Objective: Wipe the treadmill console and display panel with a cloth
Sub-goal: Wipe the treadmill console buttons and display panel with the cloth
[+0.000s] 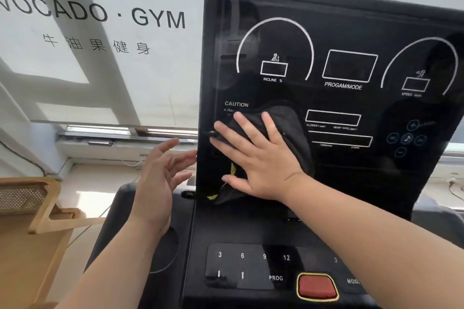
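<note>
The treadmill's glossy black display panel (346, 32) stands upright, printed with INCLINE, PROGAM/MODE and SPEED fields. Below it lies the console (241, 266) with number keys and a red stop button (316, 286). My right hand (256, 155) lies flat, fingers spread, pressing a dark cloth (293, 128) with yellow trim against the panel's lower left, over the CAUTION text. My left hand (160, 178) hovers beside the panel's left edge, fingers apart and holding nothing, its fingertips close to the edge.
A window with white blinds lettered "GYM" (158, 19) fills the background left. A wooden chair with a woven seat (27, 198) stands at lower left. A round cup holder (165, 251) sits in the console's left side.
</note>
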